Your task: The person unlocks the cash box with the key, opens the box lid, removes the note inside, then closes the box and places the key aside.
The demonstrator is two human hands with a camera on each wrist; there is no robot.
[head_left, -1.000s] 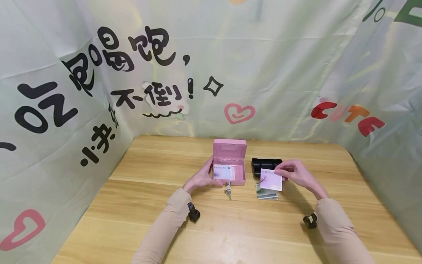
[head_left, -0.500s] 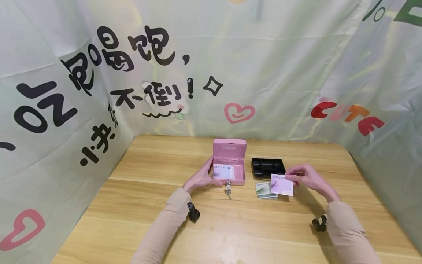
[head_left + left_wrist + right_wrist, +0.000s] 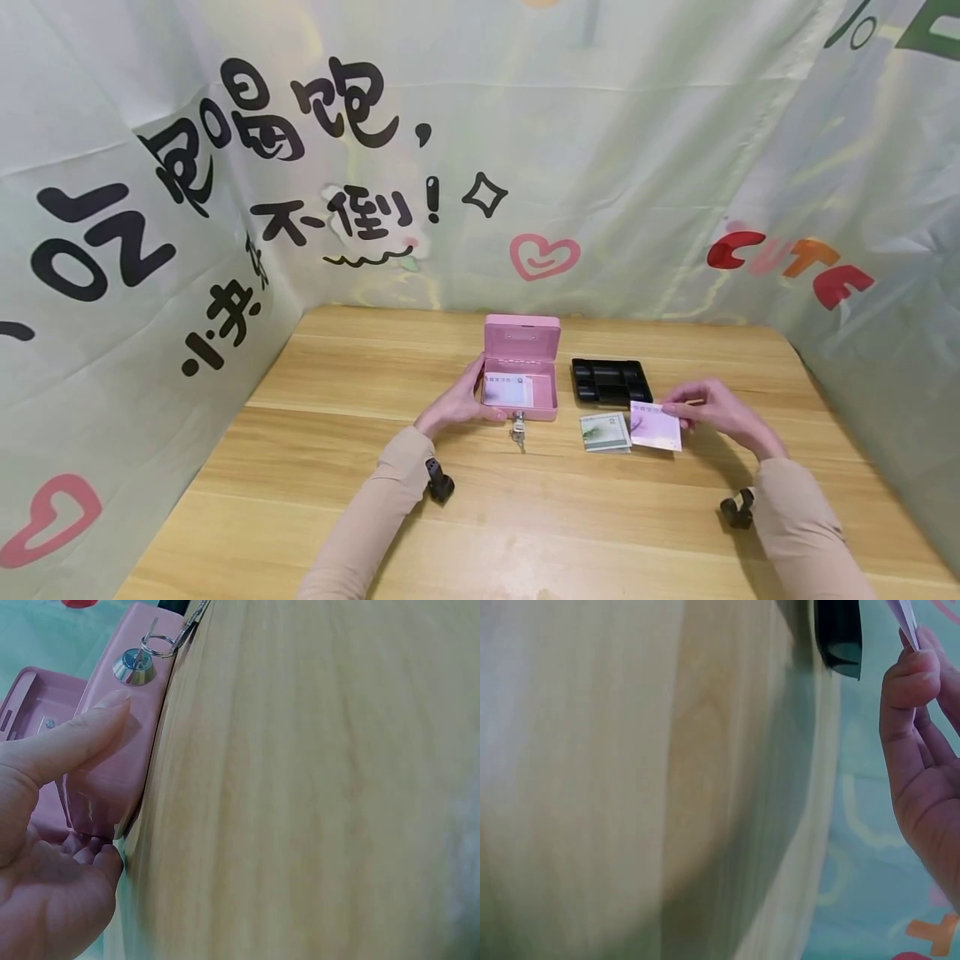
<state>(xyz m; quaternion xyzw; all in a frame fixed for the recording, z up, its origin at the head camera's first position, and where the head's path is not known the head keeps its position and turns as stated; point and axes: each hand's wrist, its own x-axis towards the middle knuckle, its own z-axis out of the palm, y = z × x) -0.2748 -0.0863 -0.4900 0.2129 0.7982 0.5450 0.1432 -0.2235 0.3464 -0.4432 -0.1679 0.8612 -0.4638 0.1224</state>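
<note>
Presently, the left hand point(image 3: 459, 407) grips the pink box point(image 3: 542, 414) at its eight o'clock corner, fingers curled round. At four o'clock from it, the right hand point(image 3: 718, 412) has its fingers nearly together, pinching a purple note point(image 3: 656, 427). The counter point(image 3: 525, 525) spreads toward six o'clock, its far edge at twelve.

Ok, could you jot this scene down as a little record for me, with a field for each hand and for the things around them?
Left hand: grips the pink metal cash box, lid raised
Right hand: pinches a square purple paper note
Inside box: pale blue-and-pink printed paper
Box front: round silver lock, silver keys on a ring
Right of box: black plastic compartment tray
In front of tray: folded green-and-white paper note
Surface: light wooden table
</note>
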